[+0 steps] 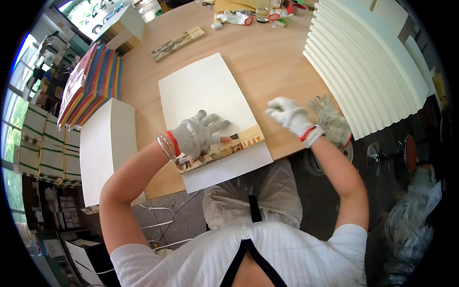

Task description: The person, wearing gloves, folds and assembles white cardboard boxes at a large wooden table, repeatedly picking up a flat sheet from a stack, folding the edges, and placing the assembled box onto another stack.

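Observation:
My left hand (201, 131), in a white knit glove with a red cuff, presses flat on a printed paper strip (224, 149) that lies across the near end of a large cream sheet (203, 91) on the wooden table (267, 52). My right hand (291, 117), gloved the same way, hovers above the table's near edge to the right of the sheet, fingers loosely curled and holding nothing. A spare grey-white glove (331, 119) lies just beyond it.
A fanned stack of cream sheets (363, 62) fills the right side. A white block of paper (103, 148) and coloured folders (91, 83) sit at left. Another printed strip (178, 43), gloves and small items (239, 18) lie at the far end. A stool (411, 153) stands below right.

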`<act>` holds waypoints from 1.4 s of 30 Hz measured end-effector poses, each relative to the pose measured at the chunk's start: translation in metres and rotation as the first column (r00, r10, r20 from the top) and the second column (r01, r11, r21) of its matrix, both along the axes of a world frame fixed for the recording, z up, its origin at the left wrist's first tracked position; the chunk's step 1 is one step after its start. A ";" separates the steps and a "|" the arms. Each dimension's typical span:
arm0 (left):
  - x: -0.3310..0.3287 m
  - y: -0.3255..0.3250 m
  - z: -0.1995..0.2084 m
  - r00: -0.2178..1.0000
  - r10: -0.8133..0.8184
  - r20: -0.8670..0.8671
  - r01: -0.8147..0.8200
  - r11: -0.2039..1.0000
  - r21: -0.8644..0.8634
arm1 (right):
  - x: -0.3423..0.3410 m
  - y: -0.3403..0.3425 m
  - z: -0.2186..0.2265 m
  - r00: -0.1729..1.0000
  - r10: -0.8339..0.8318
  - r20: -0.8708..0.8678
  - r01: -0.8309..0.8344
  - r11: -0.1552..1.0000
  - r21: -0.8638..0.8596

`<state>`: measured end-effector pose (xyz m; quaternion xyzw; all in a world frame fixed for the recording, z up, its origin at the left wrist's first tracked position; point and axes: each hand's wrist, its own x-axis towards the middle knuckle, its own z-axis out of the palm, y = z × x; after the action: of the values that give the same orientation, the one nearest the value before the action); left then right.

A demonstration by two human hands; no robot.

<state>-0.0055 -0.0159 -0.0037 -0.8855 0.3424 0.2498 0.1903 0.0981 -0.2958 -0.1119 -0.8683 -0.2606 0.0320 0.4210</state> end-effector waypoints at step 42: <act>-0.292 0.155 0.002 -0.479 0.789 -0.385 0.545 -0.076 -0.835 | -0.125 0.410 0.111 0.690 0.677 -0.254 -0.405 0.653 0.640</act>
<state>-0.2971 0.1391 -0.0018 -0.5468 -0.4416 -0.6330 -0.3245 -0.0273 0.1145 -0.0012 -0.5546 -0.4029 0.2968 0.6648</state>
